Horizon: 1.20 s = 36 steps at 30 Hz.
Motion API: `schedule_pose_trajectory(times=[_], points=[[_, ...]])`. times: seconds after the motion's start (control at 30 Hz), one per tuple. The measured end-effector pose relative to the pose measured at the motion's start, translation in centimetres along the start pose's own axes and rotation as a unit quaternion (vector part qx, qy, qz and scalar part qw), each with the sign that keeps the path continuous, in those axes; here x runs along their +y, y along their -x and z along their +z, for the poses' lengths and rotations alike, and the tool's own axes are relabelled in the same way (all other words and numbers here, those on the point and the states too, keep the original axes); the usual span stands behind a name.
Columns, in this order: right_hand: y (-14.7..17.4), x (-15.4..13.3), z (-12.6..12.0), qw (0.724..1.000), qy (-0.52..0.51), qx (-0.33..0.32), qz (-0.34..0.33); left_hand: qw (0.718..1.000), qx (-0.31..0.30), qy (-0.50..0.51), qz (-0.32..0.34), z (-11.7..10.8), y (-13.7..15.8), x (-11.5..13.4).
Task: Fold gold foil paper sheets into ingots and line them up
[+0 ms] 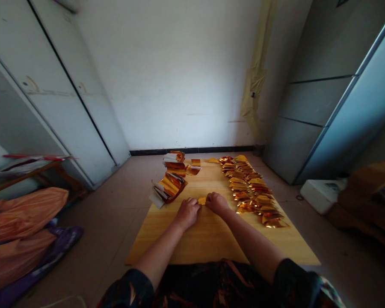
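A small piece of gold foil paper lies between my two hands, over the middle of the wooden board. My left hand is closed with its fingertips at the paper's left end. At the right end, the bent fingers of my right hand pinch it. To the right stand rows of folded gold foil paper pieces. Left of my hands sits a stack of gold foil sheets with pale backs, and another stack lies behind it. A loose gold sheet rests beside the rear stack.
White cabinets stand at the left, and a grey refrigerator at the right. Orange and purple bags lie on the left. A white box sits on the right-hand floor. The wall rises behind the board.
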State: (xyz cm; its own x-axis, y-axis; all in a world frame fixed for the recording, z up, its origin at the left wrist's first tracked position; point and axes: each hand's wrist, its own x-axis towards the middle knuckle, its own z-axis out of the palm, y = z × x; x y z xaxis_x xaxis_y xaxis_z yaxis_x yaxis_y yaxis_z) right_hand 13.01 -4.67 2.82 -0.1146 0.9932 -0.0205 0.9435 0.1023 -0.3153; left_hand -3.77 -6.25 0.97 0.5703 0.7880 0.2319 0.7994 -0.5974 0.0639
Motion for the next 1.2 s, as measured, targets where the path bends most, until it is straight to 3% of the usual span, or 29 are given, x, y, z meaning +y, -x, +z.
schedule_pose_trajectory(times=[0.37,0.63,0.97,1.2], points=[[-0.6,-0.9,-0.5,0.997,-0.038,-0.028,0.064,0.999,0.022,0.022,-0.017,0.8,0.0,0.0],[-1.9,0.6,-0.8,0.995,-0.055,-0.053,0.066,0.999,0.017,0.03,-0.032,0.6,0.0,0.1],[-1.4,-0.3,-0.3,0.997,-0.031,-0.03,0.071,0.997,0.021,0.051,-0.061,0.1,-0.4,0.7],[-1.9,0.9,-0.3,0.997,-0.045,-0.027,0.052,0.994,0.041,0.076,-0.072,0.6,-0.8,0.4]])
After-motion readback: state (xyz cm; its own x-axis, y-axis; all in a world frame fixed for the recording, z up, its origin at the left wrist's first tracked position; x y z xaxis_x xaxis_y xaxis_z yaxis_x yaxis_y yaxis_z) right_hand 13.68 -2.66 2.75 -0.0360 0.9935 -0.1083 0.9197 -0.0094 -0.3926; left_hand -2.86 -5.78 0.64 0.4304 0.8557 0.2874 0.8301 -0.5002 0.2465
